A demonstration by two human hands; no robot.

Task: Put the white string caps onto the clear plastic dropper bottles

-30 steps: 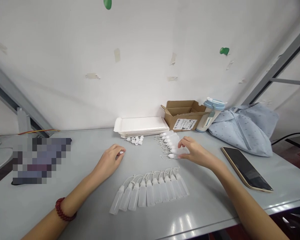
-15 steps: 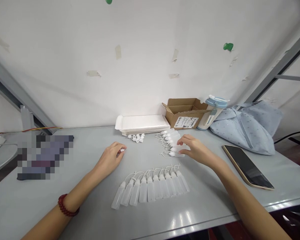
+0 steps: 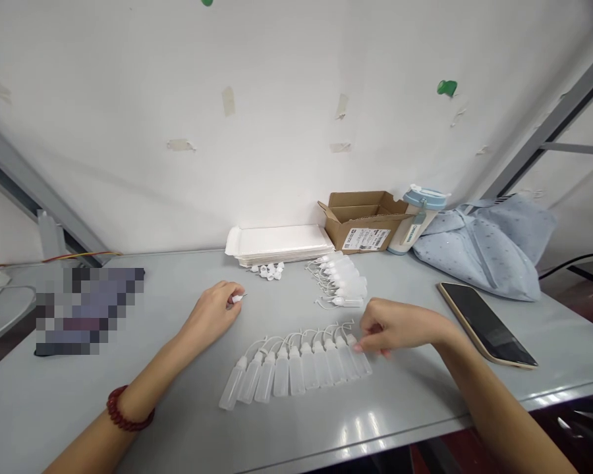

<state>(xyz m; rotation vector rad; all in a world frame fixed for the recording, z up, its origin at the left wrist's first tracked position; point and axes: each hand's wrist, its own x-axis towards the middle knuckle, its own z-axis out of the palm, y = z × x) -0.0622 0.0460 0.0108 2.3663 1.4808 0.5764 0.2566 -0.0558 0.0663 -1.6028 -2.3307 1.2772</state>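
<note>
My left hand [image 3: 213, 309] is closed in a pinch on a small white needle-tip cap [image 3: 237, 299], its thin metal needle pointing right. My right hand [image 3: 400, 326] has its fingers curled at the right end of a row of clear plastic needle-tip bottles [image 3: 281, 378]. Its thumb tip touches the neck of the last bottle [image 3: 362, 361]; the index fingertip is partly hidden. The row lies flat, tethers curving away from the necks. Behind it lies a second group of similar bottles [image 3: 348, 286]. Loose white caps [image 3: 271, 270] are heaped left of that group.
A stack of white padded mailers [image 3: 281, 240] lies against the wall beside an open cardboard box [image 3: 363, 230]. To the right are a blue-lidded tumbler [image 3: 412, 224], a light blue cloth bag [image 3: 479, 253] and a phone [image 3: 487, 322]. A pixelated item [image 3: 91, 309] lies at left.
My right hand has moved from the back group of bottles toward me, to the right end of the front row, and its fingers have curled. My left hand has barely moved; the needle now shows.
</note>
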